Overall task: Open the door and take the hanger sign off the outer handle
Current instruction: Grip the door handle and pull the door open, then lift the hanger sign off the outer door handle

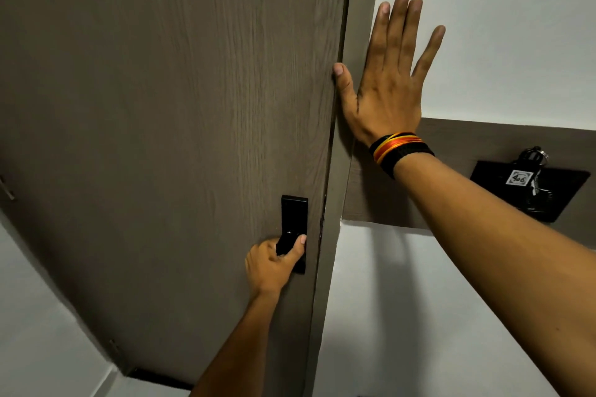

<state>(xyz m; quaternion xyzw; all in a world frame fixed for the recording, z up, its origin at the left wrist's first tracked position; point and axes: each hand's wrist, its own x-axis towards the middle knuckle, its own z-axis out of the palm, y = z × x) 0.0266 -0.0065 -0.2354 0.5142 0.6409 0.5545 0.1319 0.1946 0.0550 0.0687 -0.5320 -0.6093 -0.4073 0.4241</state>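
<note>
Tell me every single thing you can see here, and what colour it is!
door: one, brown wood grain, left and middle, looks closed
handle: one, black, on a black plate near the door's right edge
frame: one, brown, right of the door
wall: white, right of the frame
panel: one, brown band across the wall
holder: one, black, on the panel at far right
tag: one, white with handwritten digits, on the holder with a key ring
hinge: one, metal, at the far left edge
hanger sign: none in view
wristband: black, red and yellow, on the right wrist
left hand: gripping the handle
right hand: open, flat against the frame and wall, thumb on the door's edge
</note>
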